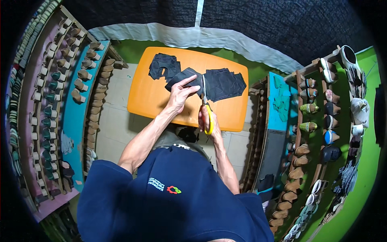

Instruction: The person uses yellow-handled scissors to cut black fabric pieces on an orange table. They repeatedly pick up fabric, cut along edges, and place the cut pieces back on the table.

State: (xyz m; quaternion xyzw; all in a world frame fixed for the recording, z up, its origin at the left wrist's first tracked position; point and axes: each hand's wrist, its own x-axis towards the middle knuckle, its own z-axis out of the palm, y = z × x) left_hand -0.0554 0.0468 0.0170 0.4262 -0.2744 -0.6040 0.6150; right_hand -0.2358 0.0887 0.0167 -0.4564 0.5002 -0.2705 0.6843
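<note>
Nearest us is the navy-blue fabric T-shirt (pixel 133 201) of the person at work, with two bare forearms reaching past it over the smooth orange, round-cornered surface (pixel 141 101). We see the work in hand at about the middle of that surface: a black cloth piece with a pale line across it (pixel 189 72) lies under the left hand (pixel 179 94), whose thumb and forefinger are parted on top; whether the other fingers pinch it from below, we cannot tell. Our right hand (pixel 215 128) has its fingers wrapped around the yellow-handled metal scissors (pixel 208 109), the blades upright beside the cloth and looking narrow. We judge the cutting to be partway along. At the left, a loose heap of black cloth pieces (pixel 164 64), one showing a gap with orange through it, looks like finished cuts or offcuts. At the right, a broad, layered black cloth stack (pixel 225 84) may be what is left, though its dark edges do not let us confirm that.
</note>
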